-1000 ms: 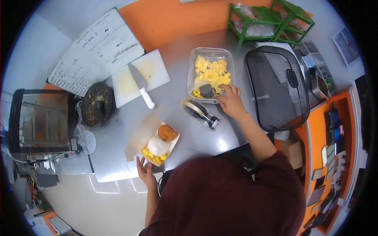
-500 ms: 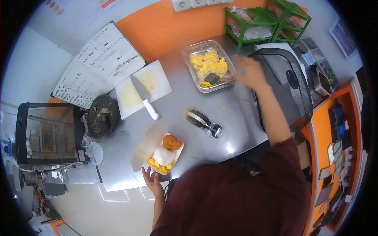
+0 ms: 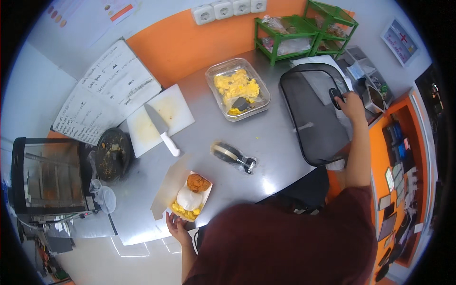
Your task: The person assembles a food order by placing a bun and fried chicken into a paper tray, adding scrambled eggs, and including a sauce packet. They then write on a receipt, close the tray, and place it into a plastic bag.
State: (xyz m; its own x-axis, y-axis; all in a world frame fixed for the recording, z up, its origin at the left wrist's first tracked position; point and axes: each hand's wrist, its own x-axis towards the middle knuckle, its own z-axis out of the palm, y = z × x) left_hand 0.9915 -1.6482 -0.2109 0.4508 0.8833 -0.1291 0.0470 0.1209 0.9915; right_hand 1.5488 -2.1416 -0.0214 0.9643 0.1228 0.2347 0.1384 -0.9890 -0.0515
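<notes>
My right hand (image 3: 350, 105) is closed on the black handle of a dark mesh food cover (image 3: 316, 126), which lies at the right of the steel counter. Close to the near edge, my left hand (image 3: 177, 230) has its fingers at the lower corner of an open paper food box (image 3: 206, 198). Inside the box are a brown fried piece (image 3: 197, 182), a white mound (image 3: 189, 198) that looks like rice, and yellow scrambled egg (image 3: 183, 212). A glass dish (image 3: 264, 107) at the back holds more scrambled egg (image 3: 236, 85) and a dark utensil end.
A tape dispenser (image 3: 232, 156) lies mid-counter. Left of it, a white-handled knife (image 3: 164, 134) rests on a white cutting board (image 3: 183, 105). A stone mortar (image 3: 113, 154), a plastic cup (image 3: 106, 199) and a glass-fronted cabinet (image 3: 50, 175) stand farther left. Green racks (image 3: 285, 35) stand at the back.
My right hand has moved right, from beside the glass dish to the food cover's handle, and has closed on it. My left hand stays at the food box. The whole view has shifted slightly.
</notes>
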